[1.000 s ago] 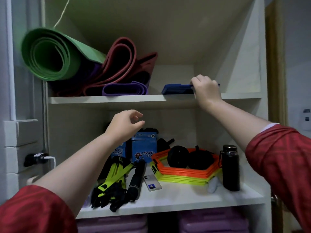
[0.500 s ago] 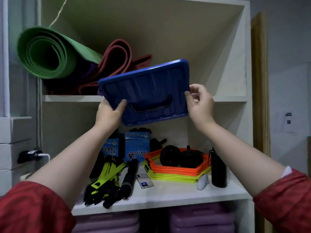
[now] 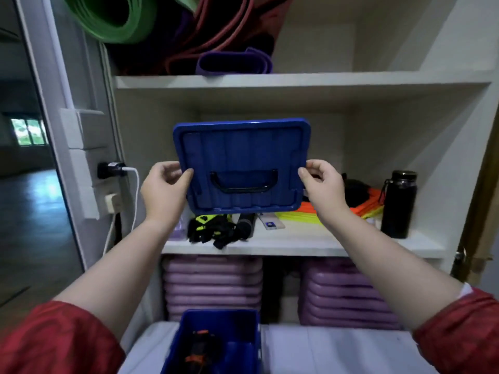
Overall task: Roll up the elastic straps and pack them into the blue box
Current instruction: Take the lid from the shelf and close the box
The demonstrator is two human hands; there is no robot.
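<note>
A white shelving unit (image 3: 297, 82) fills the view. On its top shelf lie a rolled green mat (image 3: 113, 20), red mats (image 3: 224, 25) and a folded purple mat (image 3: 233, 63). The middle shelf carries a black bottle (image 3: 399, 205) at the right, orange and yellow hoops (image 3: 310, 211), and black-and-yellow straps (image 3: 213, 232). Below stand two stacks of lilac pads (image 3: 213, 287). A charger (image 3: 112, 168) with a white cable (image 3: 136, 195) sits on the left wall.

Blue lid (image 3: 243, 163) hides shelf items behind; blue box (image 3: 216, 344) cut by bottom edge, contents blurred.
</note>
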